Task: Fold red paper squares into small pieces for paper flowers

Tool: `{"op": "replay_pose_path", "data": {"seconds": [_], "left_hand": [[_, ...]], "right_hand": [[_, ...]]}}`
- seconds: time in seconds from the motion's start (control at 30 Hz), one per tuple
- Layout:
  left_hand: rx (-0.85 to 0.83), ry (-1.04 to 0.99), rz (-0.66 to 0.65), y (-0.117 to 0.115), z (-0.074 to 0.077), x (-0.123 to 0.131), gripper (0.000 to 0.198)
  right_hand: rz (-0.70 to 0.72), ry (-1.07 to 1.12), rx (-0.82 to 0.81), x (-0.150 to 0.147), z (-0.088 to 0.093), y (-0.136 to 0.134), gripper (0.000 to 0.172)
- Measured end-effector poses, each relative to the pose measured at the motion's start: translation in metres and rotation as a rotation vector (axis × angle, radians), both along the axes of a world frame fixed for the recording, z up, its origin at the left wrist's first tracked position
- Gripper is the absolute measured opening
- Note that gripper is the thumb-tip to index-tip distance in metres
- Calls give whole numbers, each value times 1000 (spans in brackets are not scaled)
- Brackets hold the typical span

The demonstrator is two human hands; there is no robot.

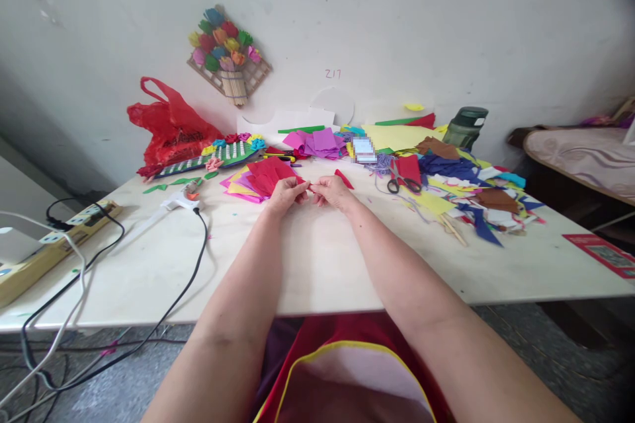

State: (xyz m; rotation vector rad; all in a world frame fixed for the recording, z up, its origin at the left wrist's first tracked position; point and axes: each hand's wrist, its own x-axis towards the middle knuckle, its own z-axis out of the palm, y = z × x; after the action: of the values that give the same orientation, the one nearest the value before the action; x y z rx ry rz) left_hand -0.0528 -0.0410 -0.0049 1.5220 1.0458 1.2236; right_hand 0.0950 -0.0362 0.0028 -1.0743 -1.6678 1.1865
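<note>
- Head view: shows, at the centre of the frame, the left hand (288,197) and right hand (335,193) close together over a pale tabletop (322,271), fingertips of both pinched on a small red piece (311,189); mostly covered by fingers, so cannot tell its full shape.
- Looks part-way along, as a judgement: can see finished-looking, multicoloured small rosettes (258,143) at a green, white-striped board (233,155), left of centre, with green leaf-shaped cut-outs (186,181) below.
- Seems to leave unfinished the small red piece, plus a loose red pointed piece (343,179) just beyond the right hand and a fanned stack of red, yellow and pink sheets (270,175) beside the left.
- Has, right of centre, dark-handled metal scissors (404,181) near a heap of mixed-colour scraps (489,198), with pale wooden sticks (455,231) at its lower edge.
- Shows a white glue gun (181,202) left of centre, with a black cord (201,251) looping toward the lower left; could snag a forearm, as a judgement.
- Includes a crumpled red plastic bag (173,119) at upper left and a dark green bottle (465,127) at upper right, both well apart from the hands.
</note>
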Motion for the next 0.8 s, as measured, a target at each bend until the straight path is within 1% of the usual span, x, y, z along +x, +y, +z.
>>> {"op": "replay_pose_path", "data": {"seconds": [0.1, 0.3, 0.4, 0.47, 0.6, 0.73, 0.8], "left_hand": [[55, 16, 61, 1, 1, 2, 36], [120, 24, 169, 8, -3, -4, 35], [117, 15, 204, 9, -3, -5, 35], [94, -30, 223, 7, -2, -4, 37], [-1, -110, 213, 4, -1, 1, 37], [-39, -49, 176, 7, -5, 1, 37], [-30, -20, 175, 8, -6, 0, 37]], "right_hand": [[-25, -4, -2, -3, 0, 1, 19], [-2, -22, -140, 5, 1, 5, 15], [-25, -7, -147, 10, 0, 6, 14], [-51, 10, -151, 11, 1, 6, 15], [-38, 39, -153, 8, 3, 2, 17], [8, 2, -178, 3, 3, -2, 18], [-7, -22, -129, 1, 2, -2, 17]]}}
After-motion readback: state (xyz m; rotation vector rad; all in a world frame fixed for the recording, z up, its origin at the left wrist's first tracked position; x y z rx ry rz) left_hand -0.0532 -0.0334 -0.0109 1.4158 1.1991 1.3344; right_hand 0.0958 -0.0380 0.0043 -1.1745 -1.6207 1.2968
